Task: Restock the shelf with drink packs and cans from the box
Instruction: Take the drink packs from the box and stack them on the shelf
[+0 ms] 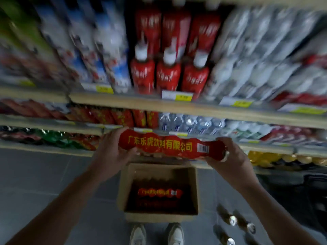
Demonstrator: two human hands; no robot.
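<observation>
I hold a long red drink pack (169, 145) with yellow lettering and a barcode level in front of the shelves. My left hand (113, 147) grips its left end and my right hand (228, 156) grips its right end. Below it on the floor stands an open cardboard box (122, 188) with another red drink pack (159, 192) lying inside. The pack hangs just in front of a shelf row (113, 117) of similar red packs. The frame is motion-blurred.
Upper shelves carry red bottles (168, 75) with white caps, blue-white cartons (113, 55) and grey-white packs (265, 68). Water packs (194, 123) lie right of the red row. Several loose cans (233, 221) stand on the floor right of the box. My shoes (157, 234) are below the box.
</observation>
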